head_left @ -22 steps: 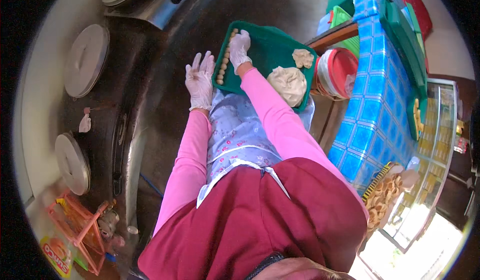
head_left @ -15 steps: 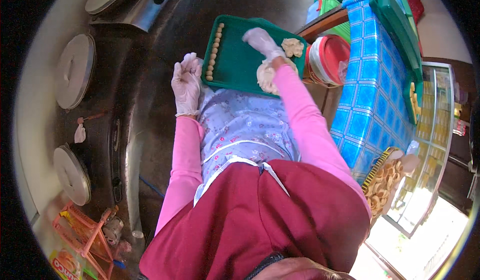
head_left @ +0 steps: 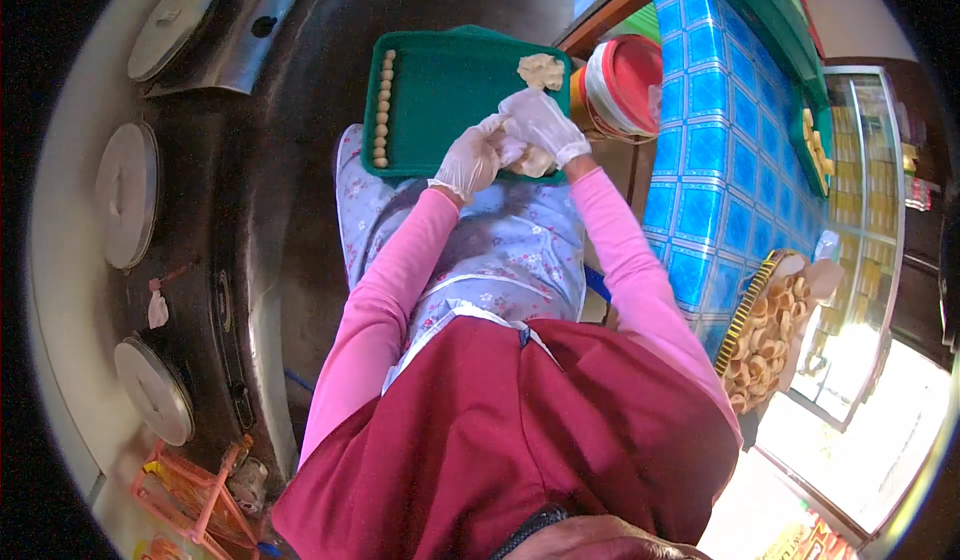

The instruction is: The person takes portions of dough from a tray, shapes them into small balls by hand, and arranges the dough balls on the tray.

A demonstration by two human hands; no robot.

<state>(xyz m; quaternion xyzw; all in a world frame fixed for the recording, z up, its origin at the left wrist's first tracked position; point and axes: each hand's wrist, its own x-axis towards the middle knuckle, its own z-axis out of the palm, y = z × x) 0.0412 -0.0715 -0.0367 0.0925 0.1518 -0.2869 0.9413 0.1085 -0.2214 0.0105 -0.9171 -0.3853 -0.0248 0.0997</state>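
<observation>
A green tray rests over my lap. Down its left side runs a row of several small pale dough balls. My left hand and my right hand, both in thin whitish gloves, meet above the tray's near right part. Their fingers are closed together on pale dough, partly hidden between them. A larger lump of dough lies right under my right hand. Beyond it, a second lump of dough sits in the far right corner of the tray.
A red-lidded bucket stands right of the tray, beside a table with a blue checked cloth. Further right are a basket of ring-shaped pieces and a glass cabinet. Round lids line a dark counter at left.
My left hand has moved right from the tray's left edge, closing as it met my right hand. My right hand has come nearer, onto the dough. The view has shifted slightly.
</observation>
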